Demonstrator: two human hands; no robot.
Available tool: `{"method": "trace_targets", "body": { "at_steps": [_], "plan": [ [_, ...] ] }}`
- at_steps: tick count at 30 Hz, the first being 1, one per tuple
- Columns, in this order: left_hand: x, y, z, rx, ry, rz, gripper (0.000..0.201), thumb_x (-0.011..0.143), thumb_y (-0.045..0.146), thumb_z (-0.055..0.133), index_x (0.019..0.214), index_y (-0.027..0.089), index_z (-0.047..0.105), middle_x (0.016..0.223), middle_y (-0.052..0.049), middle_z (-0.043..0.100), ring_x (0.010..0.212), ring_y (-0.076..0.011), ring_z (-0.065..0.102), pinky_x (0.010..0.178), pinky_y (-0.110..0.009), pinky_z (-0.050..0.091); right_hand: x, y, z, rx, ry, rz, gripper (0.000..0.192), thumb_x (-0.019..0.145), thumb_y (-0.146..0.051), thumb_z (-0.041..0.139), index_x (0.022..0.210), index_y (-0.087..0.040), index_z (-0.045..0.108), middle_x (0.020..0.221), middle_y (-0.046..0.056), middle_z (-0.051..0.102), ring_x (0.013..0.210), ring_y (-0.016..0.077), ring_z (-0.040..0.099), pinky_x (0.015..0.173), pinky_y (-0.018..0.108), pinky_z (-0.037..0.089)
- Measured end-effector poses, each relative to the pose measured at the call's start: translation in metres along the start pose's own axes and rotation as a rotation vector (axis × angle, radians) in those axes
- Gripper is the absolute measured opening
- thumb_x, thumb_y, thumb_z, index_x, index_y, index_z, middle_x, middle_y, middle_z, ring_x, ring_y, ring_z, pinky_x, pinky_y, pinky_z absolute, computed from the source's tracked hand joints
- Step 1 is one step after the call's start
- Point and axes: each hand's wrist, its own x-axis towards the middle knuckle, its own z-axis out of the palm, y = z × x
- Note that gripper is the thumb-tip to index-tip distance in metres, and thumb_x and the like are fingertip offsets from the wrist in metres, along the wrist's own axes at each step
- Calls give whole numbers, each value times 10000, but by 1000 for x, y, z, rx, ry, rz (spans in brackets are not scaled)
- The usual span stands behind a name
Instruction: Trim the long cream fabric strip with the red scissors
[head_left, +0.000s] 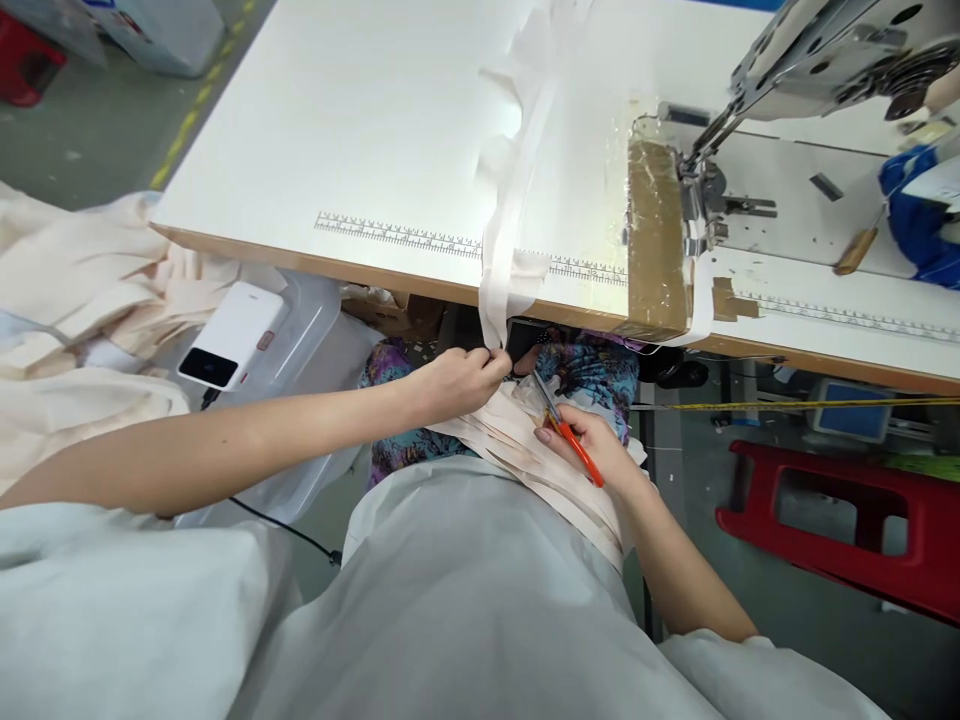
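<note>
At centre frame, just below the front edge of the white tabletop (pixel 360 130), pinching the lower end of a white fabric strip (pixel 504 270) between thumb and fingertips of the left hand (pixel 457 382), grip closed on the cloth. Hanging down over the tabletop edge from the upper middle of the frame, crossing the printed ruler scale (pixel 397 235) on its way. Just right of centre and slightly lower, holding a pair of orange-handled scissors (pixel 566 432) in the right hand (pixel 592 445), fingers closed around the handles, blades pointing up and left toward the pinched strip end; impossible to tell whether the blades are touching the cloth. Lying across the lap beneath both hands, a stack of cream fabric strips (pixel 525 455), resting against patterned blue-and-purple clothing (pixel 592 370). Filling the lower part of the frame, a pale grey garment (pixel 465 600). At upper right, standing on the tabletop, a sewing machine (pixel 825 60), with a brown taped patch (pixel 656 235) on the tabletop beside its needle area and a blue cloth (pixel 915 210) at the far right edge. At left, sitting on a clear plastic bin (pixel 315 330), a white box-shaped device (pixel 232 335), with heaped cream fabric (pixel 82 300) beyond it at the left edge. At lower right, standing on the floor, a red plastic stool (pixel 847 520).
</note>
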Motion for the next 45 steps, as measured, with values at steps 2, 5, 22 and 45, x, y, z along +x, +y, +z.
{"method": "trace_targets", "body": {
  "at_steps": [2, 5, 22, 45],
  "plan": [
    [11, -1, -8, 14, -2, -40, 442, 906, -17, 273, 1086, 43, 672, 1232, -209, 550, 785, -204, 577, 520, -312, 317, 0, -2, 0, 22, 14, 1, 465, 800, -626, 590, 664, -211, 431, 610, -31, 397, 592, 127, 373, 541, 245, 328],
    [29, -1, -21, -12, -7, -73, 432, 893, -32, 286, 1079, 26, 671, 1181, -222, 568, 773, -211, 592, 523, -308, 323, -4, -5, -1, 54, 39, 9, 452, 798, -621, 598, 678, -211, 451, 618, -24, 419, 603, 135, 393, 558, 254, 354],
    [52, 3, -24, 14, -136, -180, 368, 823, -84, 358, 929, 23, 694, 916, -199, 608, 731, -245, 592, 527, -306, 308, -11, 2, 2, 189, 96, 37, 445, 771, -594, 655, 676, -210, 451, 629, -32, 403, 591, 129, 382, 560, 259, 336],
    [-53, 43, 1, -1829, 175, -771, 304, 881, 468, 568, 915, 170, 516, 651, 47, 564, 295, -28, 362, 341, -194, 274, 1, -24, -9, 37, -248, 20, 510, 836, -648, 544, 658, -218, 335, 634, -49, 302, 582, 110, 299, 527, 247, 257]
  ]
}}
